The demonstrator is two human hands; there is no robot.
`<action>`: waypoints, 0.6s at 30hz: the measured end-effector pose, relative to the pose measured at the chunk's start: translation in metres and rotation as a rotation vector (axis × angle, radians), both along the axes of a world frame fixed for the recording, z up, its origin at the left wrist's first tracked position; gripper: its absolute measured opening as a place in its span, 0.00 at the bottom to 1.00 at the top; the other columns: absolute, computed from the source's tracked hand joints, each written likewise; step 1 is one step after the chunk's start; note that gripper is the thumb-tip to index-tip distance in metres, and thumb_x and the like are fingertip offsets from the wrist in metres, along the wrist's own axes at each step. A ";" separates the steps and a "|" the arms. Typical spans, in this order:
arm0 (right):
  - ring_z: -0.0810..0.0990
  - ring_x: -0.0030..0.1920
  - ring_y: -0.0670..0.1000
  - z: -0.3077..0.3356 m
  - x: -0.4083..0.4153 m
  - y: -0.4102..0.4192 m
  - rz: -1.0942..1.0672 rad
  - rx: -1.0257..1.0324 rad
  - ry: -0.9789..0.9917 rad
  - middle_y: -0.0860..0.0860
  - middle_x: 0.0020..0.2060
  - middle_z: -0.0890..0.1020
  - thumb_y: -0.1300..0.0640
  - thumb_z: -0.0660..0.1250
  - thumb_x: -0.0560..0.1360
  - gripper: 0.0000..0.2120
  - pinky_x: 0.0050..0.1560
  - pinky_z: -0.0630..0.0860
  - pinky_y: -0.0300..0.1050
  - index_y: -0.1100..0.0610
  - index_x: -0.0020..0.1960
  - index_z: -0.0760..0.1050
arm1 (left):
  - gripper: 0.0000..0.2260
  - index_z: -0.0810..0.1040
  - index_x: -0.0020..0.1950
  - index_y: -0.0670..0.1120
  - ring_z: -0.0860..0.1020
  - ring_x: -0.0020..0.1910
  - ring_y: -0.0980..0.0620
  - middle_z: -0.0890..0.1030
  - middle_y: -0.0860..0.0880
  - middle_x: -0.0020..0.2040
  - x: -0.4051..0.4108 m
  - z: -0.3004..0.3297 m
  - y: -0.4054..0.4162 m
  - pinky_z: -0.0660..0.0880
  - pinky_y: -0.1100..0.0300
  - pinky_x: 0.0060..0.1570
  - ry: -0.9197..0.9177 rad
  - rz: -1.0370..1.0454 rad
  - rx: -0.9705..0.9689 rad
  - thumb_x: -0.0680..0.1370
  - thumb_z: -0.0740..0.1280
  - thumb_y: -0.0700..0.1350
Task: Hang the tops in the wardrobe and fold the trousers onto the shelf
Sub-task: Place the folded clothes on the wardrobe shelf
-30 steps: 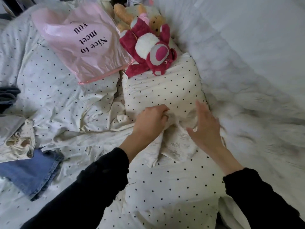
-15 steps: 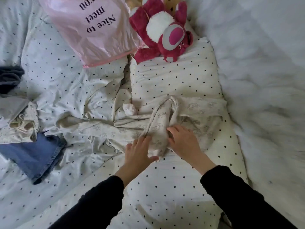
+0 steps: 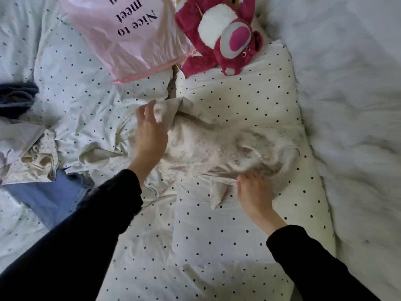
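Polka-dot bedding [image 3: 217, 246] under cream trousers [image 3: 217, 146]; both hands' fingers [image 3: 149, 109] pinch them.

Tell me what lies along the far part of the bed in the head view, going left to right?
Dark blue garment → pink plastic bag printed "Nice to meet" → magenta plush bear → fluffy white blanket.
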State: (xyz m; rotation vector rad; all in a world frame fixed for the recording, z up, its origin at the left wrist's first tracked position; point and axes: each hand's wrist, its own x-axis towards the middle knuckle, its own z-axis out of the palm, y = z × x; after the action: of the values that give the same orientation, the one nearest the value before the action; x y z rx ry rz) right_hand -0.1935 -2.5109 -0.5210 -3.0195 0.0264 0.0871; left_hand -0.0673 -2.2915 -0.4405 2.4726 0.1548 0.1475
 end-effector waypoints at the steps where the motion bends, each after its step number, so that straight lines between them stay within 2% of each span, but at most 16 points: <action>1: 0.78 0.28 0.54 0.003 0.002 -0.006 -0.019 0.010 -0.032 0.52 0.27 0.78 0.66 0.80 0.56 0.12 0.29 0.73 0.44 0.59 0.33 0.78 | 0.25 0.63 0.72 0.42 0.69 0.51 0.53 0.63 0.40 0.70 -0.007 -0.010 -0.002 0.70 0.62 0.46 0.007 -0.068 0.017 0.76 0.58 0.29; 4: 0.78 0.27 0.55 0.017 0.006 -0.031 -0.093 -0.009 -0.100 0.53 0.27 0.78 0.68 0.78 0.59 0.11 0.30 0.73 0.46 0.60 0.34 0.77 | 0.23 0.69 0.67 0.40 0.75 0.50 0.41 0.69 0.38 0.64 -0.036 -0.048 -0.002 0.77 0.50 0.40 0.011 -0.210 0.068 0.73 0.58 0.26; 6: 0.77 0.28 0.56 0.024 0.012 -0.050 -0.169 -0.040 -0.110 0.55 0.28 0.78 0.68 0.76 0.62 0.09 0.34 0.72 0.46 0.61 0.36 0.77 | 0.21 0.74 0.63 0.39 0.77 0.52 0.38 0.74 0.38 0.59 -0.052 -0.066 0.002 0.78 0.48 0.42 0.033 -0.328 0.116 0.73 0.60 0.25; 8: 0.78 0.33 0.58 0.025 0.018 -0.060 -0.247 -0.046 -0.088 0.58 0.31 0.80 0.68 0.72 0.67 0.05 0.39 0.69 0.48 0.62 0.39 0.76 | 0.24 0.73 0.65 0.41 0.75 0.60 0.40 0.74 0.41 0.63 -0.063 -0.080 0.010 0.75 0.46 0.55 0.122 -0.461 0.215 0.71 0.61 0.25; 10: 0.79 0.40 0.60 0.020 0.023 -0.055 -0.252 -0.023 -0.113 0.59 0.38 0.81 0.68 0.69 0.69 0.04 0.44 0.70 0.51 0.63 0.44 0.77 | 0.30 0.66 0.72 0.44 0.64 0.71 0.44 0.66 0.45 0.72 -0.068 -0.092 0.022 0.64 0.46 0.69 0.242 -0.571 0.340 0.71 0.62 0.27; 12: 0.79 0.48 0.61 0.018 0.024 -0.036 -0.150 -0.011 -0.164 0.60 0.46 0.81 0.67 0.68 0.68 0.09 0.51 0.72 0.56 0.63 0.49 0.77 | 0.32 0.62 0.74 0.46 0.59 0.74 0.46 0.62 0.46 0.74 -0.066 -0.098 0.031 0.57 0.45 0.72 0.317 -0.598 0.454 0.72 0.68 0.34; 13: 0.79 0.52 0.60 0.018 0.024 -0.023 -0.084 -0.001 -0.194 0.59 0.50 0.81 0.64 0.66 0.69 0.10 0.54 0.72 0.58 0.62 0.51 0.77 | 0.32 0.66 0.72 0.45 0.63 0.72 0.44 0.66 0.45 0.72 -0.064 -0.101 0.034 0.60 0.43 0.70 0.319 -0.596 0.494 0.71 0.72 0.38; 15: 0.77 0.55 0.58 0.015 0.025 0.003 0.034 0.057 -0.225 0.57 0.53 0.79 0.59 0.59 0.73 0.12 0.60 0.69 0.56 0.60 0.52 0.77 | 0.24 0.77 0.61 0.44 0.75 0.61 0.42 0.77 0.43 0.61 -0.057 -0.104 0.033 0.69 0.43 0.62 0.243 -0.558 0.509 0.66 0.78 0.42; 17: 0.77 0.56 0.56 0.014 0.024 0.025 0.119 0.127 -0.217 0.55 0.54 0.79 0.57 0.56 0.73 0.14 0.62 0.64 0.53 0.58 0.52 0.77 | 0.10 0.80 0.54 0.46 0.79 0.54 0.47 0.81 0.48 0.53 -0.049 -0.094 0.026 0.71 0.50 0.60 0.221 -0.554 0.475 0.73 0.72 0.43; 18: 0.77 0.55 0.56 0.012 0.022 0.035 0.165 0.149 -0.209 0.55 0.54 0.79 0.56 0.56 0.73 0.15 0.63 0.64 0.54 0.59 0.53 0.77 | 0.07 0.81 0.53 0.46 0.79 0.51 0.50 0.81 0.50 0.52 -0.045 -0.088 0.023 0.71 0.55 0.58 0.253 -0.516 0.338 0.76 0.68 0.44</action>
State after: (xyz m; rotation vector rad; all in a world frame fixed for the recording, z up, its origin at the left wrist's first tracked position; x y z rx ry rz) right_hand -0.1716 -2.4762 -0.5093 -2.8594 -0.2368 -0.2029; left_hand -0.1127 -2.2681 -0.5289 2.7663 -0.4354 -0.3902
